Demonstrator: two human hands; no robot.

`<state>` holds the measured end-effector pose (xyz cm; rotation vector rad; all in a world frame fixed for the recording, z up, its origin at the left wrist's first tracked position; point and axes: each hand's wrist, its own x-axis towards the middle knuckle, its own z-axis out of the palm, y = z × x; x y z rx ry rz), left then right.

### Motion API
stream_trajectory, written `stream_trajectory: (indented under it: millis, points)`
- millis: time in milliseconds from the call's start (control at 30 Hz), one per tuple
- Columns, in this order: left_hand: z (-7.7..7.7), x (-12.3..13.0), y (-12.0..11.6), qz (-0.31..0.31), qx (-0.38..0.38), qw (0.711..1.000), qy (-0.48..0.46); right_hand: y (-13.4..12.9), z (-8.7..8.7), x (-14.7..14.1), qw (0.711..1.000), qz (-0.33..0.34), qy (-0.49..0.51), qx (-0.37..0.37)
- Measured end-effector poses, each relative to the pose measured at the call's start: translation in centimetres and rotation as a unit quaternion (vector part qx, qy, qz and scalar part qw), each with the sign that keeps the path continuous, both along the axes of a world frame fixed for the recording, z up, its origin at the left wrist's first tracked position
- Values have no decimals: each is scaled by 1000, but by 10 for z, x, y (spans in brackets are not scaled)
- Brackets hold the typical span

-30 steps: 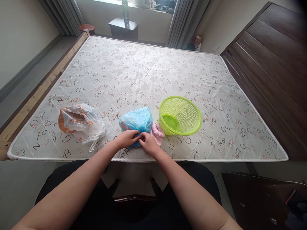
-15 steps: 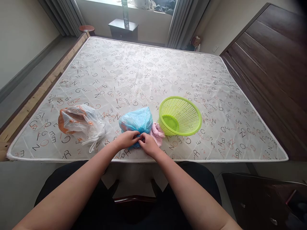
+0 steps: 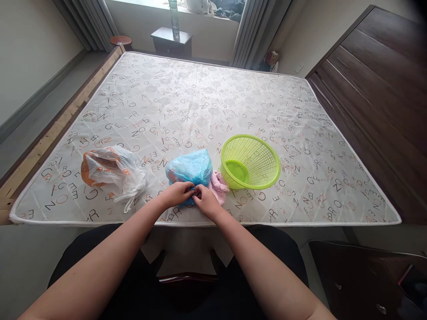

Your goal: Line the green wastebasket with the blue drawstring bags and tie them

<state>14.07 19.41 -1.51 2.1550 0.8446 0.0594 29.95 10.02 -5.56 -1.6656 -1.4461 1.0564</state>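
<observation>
A blue plastic bag (image 3: 190,165), bulging with contents I cannot make out, lies near the front edge of the mattress (image 3: 200,115). My left hand (image 3: 178,193) pinches the gathered near end of this bag, its fingers closed. Close beside it, my right hand (image 3: 206,201) is closed on the same gathered plastic, the fingertips of both hands almost touching. A pink cloth (image 3: 219,186) lies against the right side of the bag, partly behind my right hand. Just right of the cloth, a lime-green mesh basket (image 3: 276,173) leans tilted, its opening facing up and toward me.
To the left lies a white and orange plastic bag (image 3: 115,171) with knotted handles. A dark wooden headboard (image 3: 370,84) borders the mattress on the right. Beyond the far edge stands a nightstand (image 3: 171,42) bearing a glass bottle (image 3: 174,20), with a round stool (image 3: 120,41) nearby.
</observation>
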Motion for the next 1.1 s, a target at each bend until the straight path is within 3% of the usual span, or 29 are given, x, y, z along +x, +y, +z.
stream_trajectory:
  millis: [233, 500, 600, 700, 867, 967, 1100]
  points:
    - [-7, 2, 4, 61, -38, 997, -41, 2, 4, 4, 997, -56, 19, 50]
    - [-7, -1, 3, 107, 28, 994, -24, 5, 17, 9, 991, -130, 24, 35]
    - [-5, -2, 4, 128, 45, 989, -57, 5, 18, 11, 986, -157, 49, 16]
    - [-4, -2, 6, 118, 74, 982, -125, 5, 18, 12, 982, -178, 68, 12]
    - [0, -3, 2, 87, 192, 962, -174, 6, 18, 10, 980, -179, 91, 12]
    - [3, -4, -2, 56, 233, 959, -154, 6, 18, 9, 980, -169, 105, 14]
    - [1, -2, -5, 47, 189, 978, -69, 6, 18, 8, 983, -157, 100, 12]
